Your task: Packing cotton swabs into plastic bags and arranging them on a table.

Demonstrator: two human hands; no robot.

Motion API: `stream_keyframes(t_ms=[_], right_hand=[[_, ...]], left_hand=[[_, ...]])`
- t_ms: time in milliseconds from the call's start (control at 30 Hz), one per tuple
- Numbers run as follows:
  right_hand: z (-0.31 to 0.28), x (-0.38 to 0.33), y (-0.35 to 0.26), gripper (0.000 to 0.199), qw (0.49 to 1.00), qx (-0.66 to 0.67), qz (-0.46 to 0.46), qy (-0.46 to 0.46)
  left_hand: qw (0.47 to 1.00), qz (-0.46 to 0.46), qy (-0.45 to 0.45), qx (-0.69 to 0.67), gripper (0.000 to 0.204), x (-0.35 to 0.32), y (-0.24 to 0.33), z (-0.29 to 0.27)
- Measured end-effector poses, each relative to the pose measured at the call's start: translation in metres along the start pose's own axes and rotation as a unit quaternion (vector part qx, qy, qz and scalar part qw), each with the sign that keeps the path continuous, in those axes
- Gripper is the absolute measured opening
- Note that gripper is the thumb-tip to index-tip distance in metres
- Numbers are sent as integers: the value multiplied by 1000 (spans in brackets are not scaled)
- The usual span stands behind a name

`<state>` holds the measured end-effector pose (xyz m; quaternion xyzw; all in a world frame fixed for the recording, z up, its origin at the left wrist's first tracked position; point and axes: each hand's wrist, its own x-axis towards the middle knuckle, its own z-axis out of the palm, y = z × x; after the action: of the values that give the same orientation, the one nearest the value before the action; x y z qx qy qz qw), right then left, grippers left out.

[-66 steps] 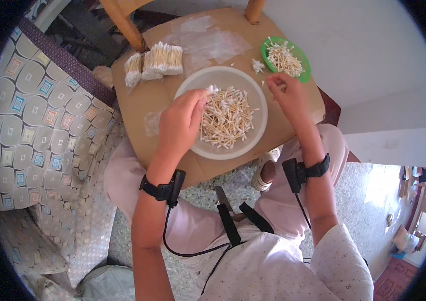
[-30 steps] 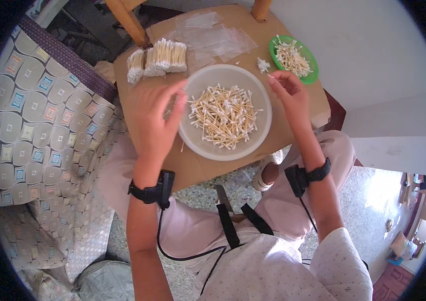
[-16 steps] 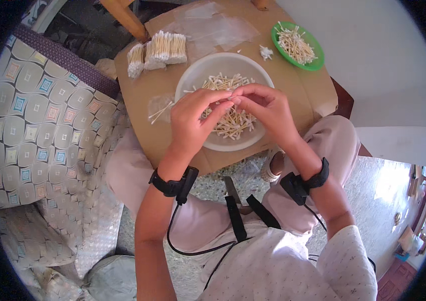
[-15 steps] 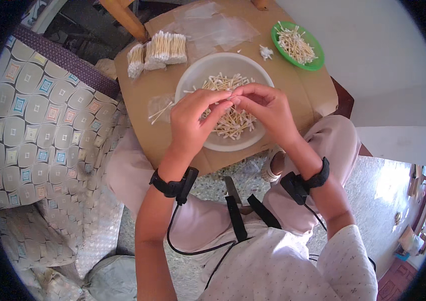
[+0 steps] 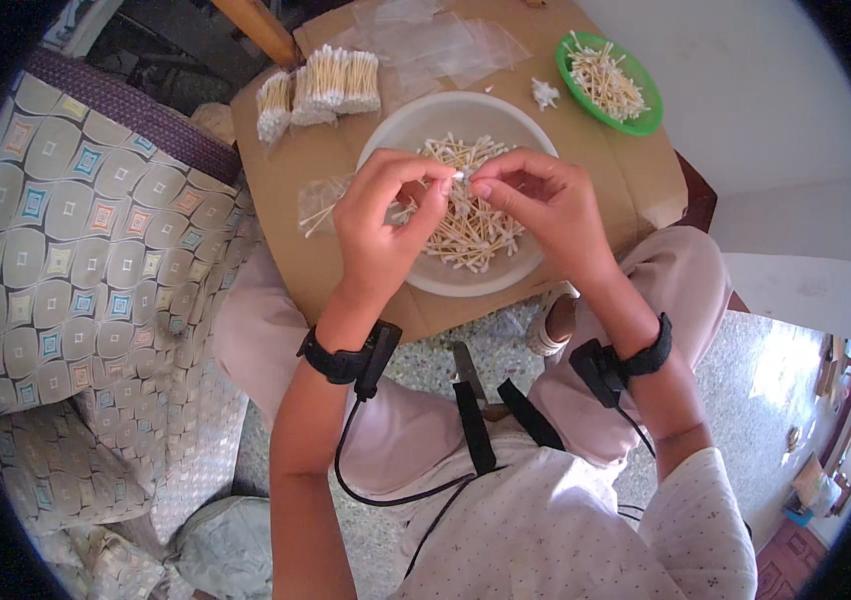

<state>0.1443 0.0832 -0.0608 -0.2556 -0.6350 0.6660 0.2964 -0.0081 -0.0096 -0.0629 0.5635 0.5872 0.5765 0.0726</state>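
Over a wide white bowl (image 5: 385, 138) full of loose cotton swabs (image 5: 475, 238), both my hands are raised with their fingertips close together. My left hand (image 5: 385, 205) is closed in a pinch on a cotton swab, whose white tip (image 5: 458, 176) pokes out toward the right; its stick is hidden by the fingers. My right hand (image 5: 540, 198) is closed too, thumb and forefinger pinched just beside that tip. Whatever lies between those right fingertips, if anything, is too small to name.
Bundles of packed cotton swabs (image 5: 340, 80) stand at the far left of the cardboard-covered table (image 5: 625, 180), beside clear plastic bags (image 5: 455, 50). At the far right sit a green bowl (image 5: 653, 112) of swabs and a tuft of cotton (image 5: 544, 95). A small bag (image 5: 323, 192) with swabs lies left.
My fingertips have parted slightly, so a white swab tip now shows between my hands. The whole view has shifted a little.
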Motion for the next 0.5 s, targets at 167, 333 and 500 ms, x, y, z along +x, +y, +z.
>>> stream_keyframes(t_ms=[167, 333, 500], right_hand=[[6, -1, -6, 13, 995, -96, -19, 18], [8, 0, -9, 15, 990, -128, -56, 17], [14, 0, -6, 12, 989, -123, -75, 27]], left_hand=[[998, -39, -50, -21, 11, 1, 3, 1], [999, -26, -11, -22, 13, -1, -6, 1], [998, -45, -13, -37, 13, -1, -6, 1]])
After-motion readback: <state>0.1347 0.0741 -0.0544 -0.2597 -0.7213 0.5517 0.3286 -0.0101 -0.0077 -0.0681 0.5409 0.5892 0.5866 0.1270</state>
